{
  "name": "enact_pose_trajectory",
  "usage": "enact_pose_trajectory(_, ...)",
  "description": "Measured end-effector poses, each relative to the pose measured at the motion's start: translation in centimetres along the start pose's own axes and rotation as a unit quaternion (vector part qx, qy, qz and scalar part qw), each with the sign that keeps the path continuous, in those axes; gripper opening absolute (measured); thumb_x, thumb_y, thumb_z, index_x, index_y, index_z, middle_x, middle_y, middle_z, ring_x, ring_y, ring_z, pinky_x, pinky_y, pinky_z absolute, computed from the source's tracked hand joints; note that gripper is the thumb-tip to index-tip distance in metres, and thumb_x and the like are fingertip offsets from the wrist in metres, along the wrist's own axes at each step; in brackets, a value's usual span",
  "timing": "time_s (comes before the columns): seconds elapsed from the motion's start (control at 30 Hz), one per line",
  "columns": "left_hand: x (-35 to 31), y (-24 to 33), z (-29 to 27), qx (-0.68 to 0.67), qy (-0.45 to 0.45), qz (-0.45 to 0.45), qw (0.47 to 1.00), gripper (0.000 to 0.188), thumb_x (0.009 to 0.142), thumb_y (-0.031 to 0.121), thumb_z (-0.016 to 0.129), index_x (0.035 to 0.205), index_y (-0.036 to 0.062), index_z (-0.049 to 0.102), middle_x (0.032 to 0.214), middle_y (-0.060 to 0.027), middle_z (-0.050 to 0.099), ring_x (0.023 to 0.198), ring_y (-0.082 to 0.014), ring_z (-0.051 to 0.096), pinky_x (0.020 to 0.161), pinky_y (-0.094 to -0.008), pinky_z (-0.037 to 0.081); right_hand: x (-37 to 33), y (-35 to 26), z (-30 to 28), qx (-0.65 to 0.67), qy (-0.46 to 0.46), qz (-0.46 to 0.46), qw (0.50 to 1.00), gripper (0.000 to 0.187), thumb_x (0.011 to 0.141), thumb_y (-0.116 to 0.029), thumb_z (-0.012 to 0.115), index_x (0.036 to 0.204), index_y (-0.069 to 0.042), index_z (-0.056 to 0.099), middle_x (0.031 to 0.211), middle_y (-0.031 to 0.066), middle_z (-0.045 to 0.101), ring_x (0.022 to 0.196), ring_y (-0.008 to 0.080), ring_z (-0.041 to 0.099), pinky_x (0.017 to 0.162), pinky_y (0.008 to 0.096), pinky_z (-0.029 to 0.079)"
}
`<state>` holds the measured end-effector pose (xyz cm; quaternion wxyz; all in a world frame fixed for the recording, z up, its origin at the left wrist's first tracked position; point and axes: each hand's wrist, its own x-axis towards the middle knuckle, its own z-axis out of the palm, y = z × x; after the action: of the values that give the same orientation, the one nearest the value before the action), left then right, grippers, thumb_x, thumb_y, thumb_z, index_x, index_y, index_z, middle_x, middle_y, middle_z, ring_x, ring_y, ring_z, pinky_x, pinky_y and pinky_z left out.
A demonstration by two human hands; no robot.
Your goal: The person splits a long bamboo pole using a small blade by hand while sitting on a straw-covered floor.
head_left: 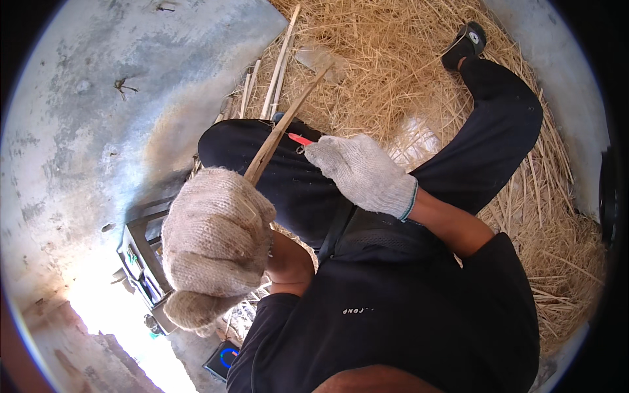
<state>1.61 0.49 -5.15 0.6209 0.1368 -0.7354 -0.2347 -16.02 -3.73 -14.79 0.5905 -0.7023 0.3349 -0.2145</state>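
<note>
My left hand [216,232], in a knitted off-white work glove, is closed on the near end of a brown wooden strip [285,124]. The strip slants up and away to the right, across my bent left leg. My right hand [367,171] wears a similar glove with a green-edged cuff and is closed round a small red tool [300,139]. Only the tool's red end and a small ring beside it show; the rest is hidden in the glove, so I cannot tell its kind. The red end lies just right of the strip, over my dark trousers.
Loose straw [393,59] covers the floor ahead and to the right. Several pale sticks [278,65] lean beyond my left knee. A weathered wall [118,118] stands at left, with a wooden frame [144,262] and a dark device [223,359] below it.
</note>
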Motion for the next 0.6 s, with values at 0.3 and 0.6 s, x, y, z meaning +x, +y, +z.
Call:
enact_pose_trajectory(0.3,0.1,0.3,2.1,0.053,0.104,0.027,0.993,0.052,0.105,0.045,0.043,0.062,0.0156,0.05,0.056,0.0026,0.042,0.042,-0.0101,0.039,0.037,-0.0241,0.036,5.1,8.1,-2.6,-0.238,0.011,0.104,0.966,0.041,0.104,-0.038,0.048,0.105,-0.002,0.068,0.09,0.0274,0.066,0.074,0.0447,0.065,0.065,0.0481,0.05)
enact_pose_trajectory(0.6,-0.1,0.0,1.7,0.1,0.16,0.025,0.982,0.053,0.105,0.045,0.042,0.061,0.0165,0.046,0.055,0.003,0.039,0.041,-0.0096,0.036,0.036,-0.0241,0.035,-0.8,-1.6,-0.7,0.055,-0.006,-0.05,0.997,0.039,0.103,-0.037,0.053,0.094,0.0,0.064,0.064,0.0167,0.059,0.059,0.0311,0.062,0.054,0.041,0.046)
